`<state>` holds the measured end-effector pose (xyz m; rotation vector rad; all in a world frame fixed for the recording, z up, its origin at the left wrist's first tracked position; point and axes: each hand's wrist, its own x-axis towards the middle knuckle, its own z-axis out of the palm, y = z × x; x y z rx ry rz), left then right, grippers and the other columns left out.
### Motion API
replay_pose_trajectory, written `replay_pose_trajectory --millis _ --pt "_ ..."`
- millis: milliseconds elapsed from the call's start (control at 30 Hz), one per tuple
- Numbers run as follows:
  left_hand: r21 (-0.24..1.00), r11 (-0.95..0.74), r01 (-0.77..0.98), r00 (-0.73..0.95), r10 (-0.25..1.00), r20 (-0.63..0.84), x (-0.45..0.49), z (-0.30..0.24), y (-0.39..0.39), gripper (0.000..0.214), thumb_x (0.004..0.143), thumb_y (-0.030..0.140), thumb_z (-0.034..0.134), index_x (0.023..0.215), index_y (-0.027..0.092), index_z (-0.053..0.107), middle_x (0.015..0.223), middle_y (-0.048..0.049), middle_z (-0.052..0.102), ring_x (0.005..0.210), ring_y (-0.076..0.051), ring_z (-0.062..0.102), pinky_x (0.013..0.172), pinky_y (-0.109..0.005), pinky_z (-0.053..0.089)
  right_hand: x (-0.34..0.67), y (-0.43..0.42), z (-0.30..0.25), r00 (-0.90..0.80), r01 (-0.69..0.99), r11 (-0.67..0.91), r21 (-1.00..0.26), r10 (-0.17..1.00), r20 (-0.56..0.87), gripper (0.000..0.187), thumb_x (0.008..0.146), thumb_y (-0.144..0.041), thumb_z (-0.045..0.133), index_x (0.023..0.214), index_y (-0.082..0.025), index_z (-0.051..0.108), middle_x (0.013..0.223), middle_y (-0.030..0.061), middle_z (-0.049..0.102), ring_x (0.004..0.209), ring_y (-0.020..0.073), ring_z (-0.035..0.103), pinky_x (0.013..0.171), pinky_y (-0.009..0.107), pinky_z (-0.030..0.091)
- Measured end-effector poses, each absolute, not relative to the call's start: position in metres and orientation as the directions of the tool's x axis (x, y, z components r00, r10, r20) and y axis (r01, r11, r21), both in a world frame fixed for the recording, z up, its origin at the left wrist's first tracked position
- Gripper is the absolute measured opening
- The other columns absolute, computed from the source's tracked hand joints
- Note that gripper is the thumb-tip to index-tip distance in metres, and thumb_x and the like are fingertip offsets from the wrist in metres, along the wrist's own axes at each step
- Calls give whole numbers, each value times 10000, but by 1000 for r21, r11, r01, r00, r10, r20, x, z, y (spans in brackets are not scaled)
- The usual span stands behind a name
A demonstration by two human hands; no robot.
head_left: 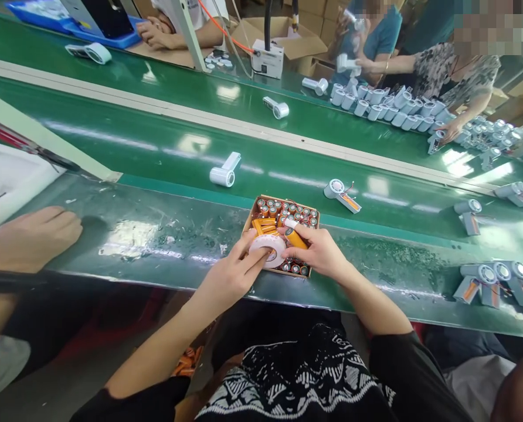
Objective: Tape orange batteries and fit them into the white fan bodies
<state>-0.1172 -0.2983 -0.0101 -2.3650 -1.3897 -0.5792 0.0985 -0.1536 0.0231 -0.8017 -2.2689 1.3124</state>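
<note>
A cardboard box (247, 218) full of orange cylindrical batteries (291, 210) sits on the bench in front of me. Most of them stand upright, and several lie on their sides. Over the box, my left hand (239, 264) grips a roll of white tape (268, 245), its fingers at the roll's hole. My right hand (322, 249) pinches one orange battery (295, 238) between thumb and fingers, close to the tape's right edge. A white wrap covers one right fingertip. Part of the box lies hidden under both hands and the roll.
Beyond the bench edge, the green belt (165, 140) carries a pale fan housing (224, 171) and another with a wired battery (341, 194). Several such units (490, 278) lie at right. A co-worker's fist (39, 234) rests at left; other people work across the line.
</note>
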Motion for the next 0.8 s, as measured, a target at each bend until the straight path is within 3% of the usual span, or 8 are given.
replay_pose_trajectory --millis 100,233,367,467,533,667,733,800 --pt "-170 -469 867 487 726 485 -113 -5 -296 288 983 -2 590 1217 71 742 1298 -142 725 1583 -424 369 1134 -483 616 99 -153 27 -791 392 498 -774 612 -6 345 843 -374 923 1080 -168 781 873 10 781 761 169 667 759 268 501" --pt "-211 -438 874 483 740 468 -112 4 -294 257 983 -13 586 1152 66 764 1255 -132 734 1493 -402 504 1054 -419 647 107 -155 32 -834 393 514 -763 548 -61 307 869 -392 896 1026 -177 742 824 -7 725 717 150 596 707 267 461" --pt "-220 -401 889 457 769 447 -106 14 -290 240 1003 27 601 1163 90 769 1183 -113 750 1396 -352 590 1118 -445 601 115 -152 26 -788 303 228 -925 606 -108 200 927 -393 800 983 -208 747 804 -10 736 740 171 664 724 294 547" --pt "-187 -373 909 416 766 491 -93 15 -286 229 1036 102 605 1212 89 751 1137 -105 763 1261 -303 645 1166 -493 549 112 -150 17 -690 102 -131 -986 705 -165 365 797 -460 901 1023 -203 775 887 20 796 856 231 756 827 364 635" --pt "-161 -364 917 392 753 529 -82 14 -283 212 1053 165 614 1197 80 745 1087 -105 765 1175 -274 659 1146 -472 545 106 -152 12 -595 -88 -274 -958 786 -170 493 711 -474 959 1075 -192 782 950 51 822 917 270 787 881 416 661" --pt "-92 -330 940 307 692 653 -61 6 -273 185 1014 229 712 1116 77 742 922 -92 739 1036 -260 667 1071 -447 557 89 -176 0 -227 -449 -224 -865 965 -132 546 693 -471 984 1124 -219 763 1145 96 825 1059 293 797 956 438 670" --pt "-10 -331 943 242 669 703 -51 2 -270 176 993 228 742 1075 73 737 861 -95 721 1008 -272 673 1037 -459 569 84 -190 -5 -75 -533 -143 -834 990 -122 545 709 -455 982 1150 -236 747 1206 95 814 1132 285 783 1014 440 653" --pt "63 -371 926 213 655 725 -42 2 -270 177 987 225 753 1057 64 730 840 -100 718 992 -265 680 1004 -438 582 83 -197 -6 -42 -544 -116 -831 993 -112 548 696 -432 994 1143 -231 749 1156 96 825 1098 289 793 1024 459 649"
